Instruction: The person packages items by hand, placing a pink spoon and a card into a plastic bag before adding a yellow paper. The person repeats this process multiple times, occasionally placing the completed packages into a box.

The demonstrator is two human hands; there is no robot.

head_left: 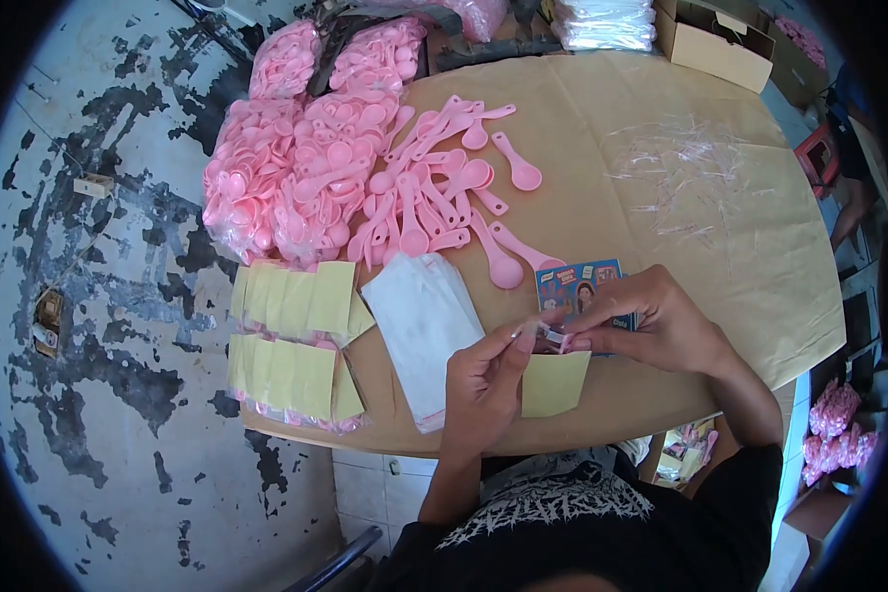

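My left hand point(491, 378) and my right hand point(641, 321) meet near the table's front edge, fingers pinched on a small clear plastic packet point(553, 337) with something pink in it. Just below the packet is a yellow card point(555, 385). Behind my right hand lies a blue printed box or card point(574, 284), partly covered by the fingers. Left of my left hand is a stack of white plastic sleeves point(422, 331). Farther left are two rows of packets with yellow cards point(291, 380). Loose pink spoons point(414, 202) are heaped beyond the sleeves.
Clear bags of pink spoons point(252, 178) stand at the back left. Thin clear plastic pieces point(686, 168) are scattered at the right. At the back are a stack of clear bags point(605, 22) and an open cardboard box point(717, 49). Another person's arm point(851, 212) shows at far right.
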